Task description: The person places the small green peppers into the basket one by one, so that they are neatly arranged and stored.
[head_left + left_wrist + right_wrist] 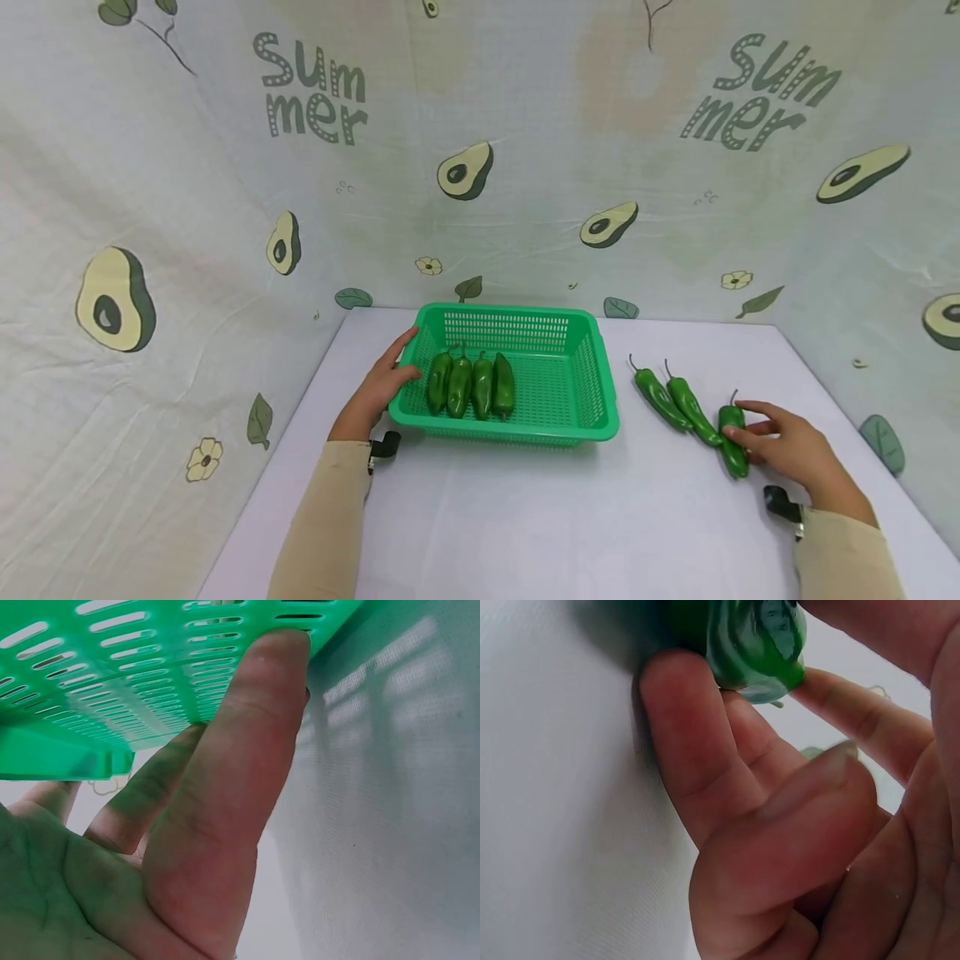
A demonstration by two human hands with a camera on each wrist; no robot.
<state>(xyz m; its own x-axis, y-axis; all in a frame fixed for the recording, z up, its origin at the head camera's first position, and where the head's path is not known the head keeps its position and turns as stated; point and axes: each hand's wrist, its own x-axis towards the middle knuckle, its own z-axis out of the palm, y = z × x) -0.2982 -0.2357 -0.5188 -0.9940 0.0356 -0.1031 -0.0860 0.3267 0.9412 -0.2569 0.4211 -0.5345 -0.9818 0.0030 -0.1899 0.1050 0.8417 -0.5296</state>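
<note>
At its left rim, my left hand [375, 393] holds a green plastic basket [504, 427]; in the left wrist view its fingers [225, 772] lie against the slotted outer wall. Several green chili peppers [460, 385] lie side by side in the basket's left half. Over on the right, my right hand [795, 446] grips a green chili pepper [733, 454] lying on the white table, thumb on top. The right wrist view shows the glossy pepper [757, 645] against the fingertips. Two more chili peppers [660, 400] lie just left of that hand, stems pointing away.
The white tabletop [540, 525] stretches in front of the basket. Behind and at both sides hangs a pale cloth [525, 108] printed with avocados, leaves and lettering. Small black devices [782, 504] are strapped to both wrists.
</note>
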